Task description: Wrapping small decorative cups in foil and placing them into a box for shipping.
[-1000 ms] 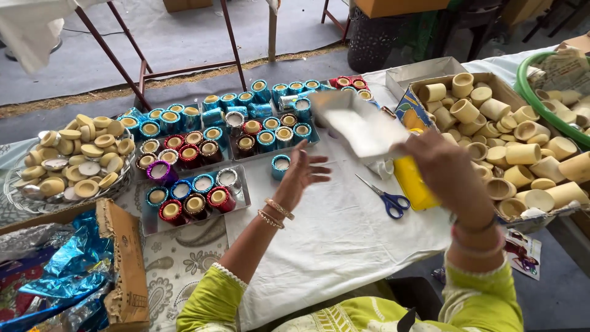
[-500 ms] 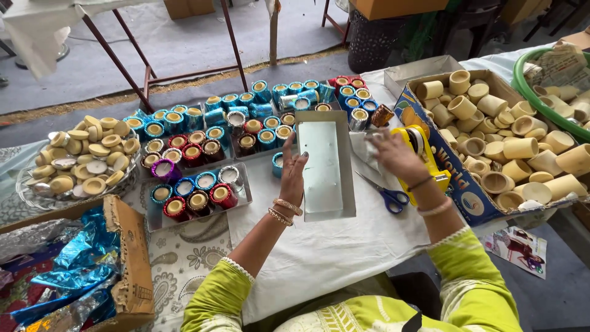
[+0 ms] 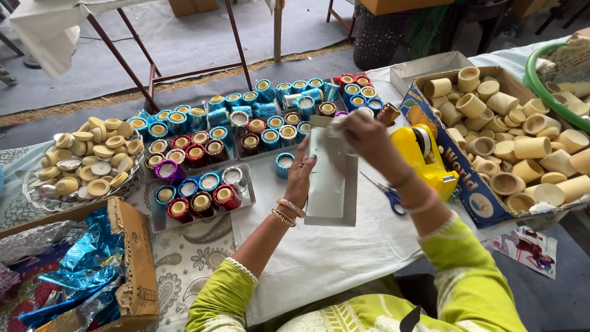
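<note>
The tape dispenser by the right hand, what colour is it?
Bright yellow: the tape dispenser shows clearly in the head view.
</note>
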